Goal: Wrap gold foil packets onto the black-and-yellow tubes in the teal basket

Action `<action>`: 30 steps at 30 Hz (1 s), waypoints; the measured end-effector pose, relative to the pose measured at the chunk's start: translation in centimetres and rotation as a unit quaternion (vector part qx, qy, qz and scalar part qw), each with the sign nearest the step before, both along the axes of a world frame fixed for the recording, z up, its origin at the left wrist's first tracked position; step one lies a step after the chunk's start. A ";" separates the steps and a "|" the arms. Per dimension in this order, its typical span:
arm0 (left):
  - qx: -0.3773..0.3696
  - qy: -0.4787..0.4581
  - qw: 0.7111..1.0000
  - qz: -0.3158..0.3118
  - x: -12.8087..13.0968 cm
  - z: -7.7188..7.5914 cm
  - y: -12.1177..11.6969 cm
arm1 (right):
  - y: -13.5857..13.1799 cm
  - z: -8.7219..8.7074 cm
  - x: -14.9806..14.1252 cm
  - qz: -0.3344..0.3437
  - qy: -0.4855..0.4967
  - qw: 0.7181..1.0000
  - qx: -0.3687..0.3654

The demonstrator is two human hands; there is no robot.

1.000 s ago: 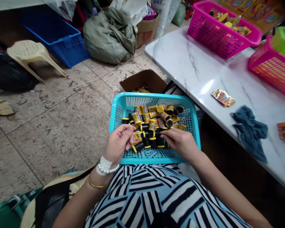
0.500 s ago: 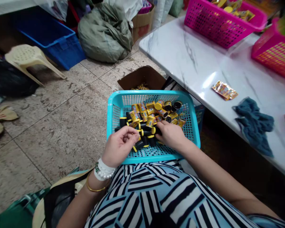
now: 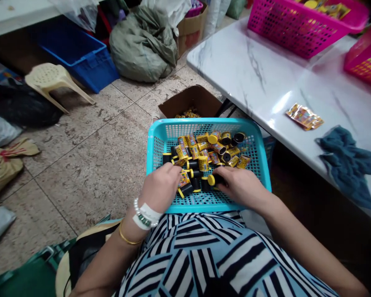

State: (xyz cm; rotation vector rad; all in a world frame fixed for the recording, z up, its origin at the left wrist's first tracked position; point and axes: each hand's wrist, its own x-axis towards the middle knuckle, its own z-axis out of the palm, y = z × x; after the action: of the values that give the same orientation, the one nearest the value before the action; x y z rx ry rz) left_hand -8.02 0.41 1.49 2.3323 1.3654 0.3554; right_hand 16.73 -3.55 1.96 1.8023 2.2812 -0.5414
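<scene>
In front of my lap is a turquoise plastic basket [image 3: 151, 144] with small black canisters [image 3: 196, 184] capped in yellow, some bare and others wrapped in yellow printed sleeves. My right hand [image 3: 243, 183] grips one black canister [image 3: 212, 180] at the basket's right front, its yellow cap pointing left. My left hand [image 3: 162, 185], wearing bracelets, has its fingers pinched at the left front, at the edge of a yellow printed sleeve [image 3: 184, 179]. The back of the hand hides most of those fingertips.
A white marbled table [image 3: 235, 70] on the right bears pink baskets [image 3: 284, 31], a strip of printed wrappers [image 3: 304, 116] and a blue cloth [image 3: 348, 154]. Beyond the turquoise basket is a cardboard box [image 3: 200, 99]. A cream stool [image 3: 49, 78] and blue crate [image 3: 89, 68] stand left.
My right hand has drawn a black canister up from the pile towards the front. My left hand has turned palm down and its fingers have lowered to the pile. The view has shifted left.
</scene>
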 end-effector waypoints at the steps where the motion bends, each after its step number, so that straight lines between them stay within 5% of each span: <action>1: -0.006 0.047 0.999 -0.020 0.5 -0.3 0.0 | -0.3 0.3 0.0 0.019 0.021 1.000 -0.012; 6: -0.001 0.161 0.985 -0.054 1.9 -1.2 -0.3 | -0.6 0.9 -1.0 0.035 0.118 0.992 0.008; 8: 0.017 0.132 0.990 -0.039 1.6 -1.1 -0.5 | -0.2 0.9 -1.4 0.022 0.130 0.990 0.049; 13: 0.095 0.037 0.988 0.115 0.9 -1.2 0.6 | 1.0 1.0 -1.8 0.044 0.170 0.978 0.110; 17: 0.071 0.018 0.994 0.081 0.9 -1.5 1.9 | 1.0 1.2 -2.1 0.010 0.223 0.963 0.149; 21: 0.018 -0.136 0.988 0.067 0.4 -0.5 1.6 | 0.7 1.6 -2.1 -0.088 0.352 0.912 0.191; 26: -0.120 -0.212 0.970 0.010 0.5 0.9 0.9 | 1.0 0.9 -2.7 -0.181 0.462 0.867 0.051; 30: -0.190 -0.293 0.936 0.047 1.0 0.8 0.8 | 1.1 0.1 -4.2 -0.197 0.493 0.846 -0.052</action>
State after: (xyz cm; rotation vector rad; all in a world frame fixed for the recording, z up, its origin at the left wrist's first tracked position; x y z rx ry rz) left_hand -7.04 1.21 2.24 1.6617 1.1230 0.6837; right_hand 12.57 -2.41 2.03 2.2516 2.2365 -2.0212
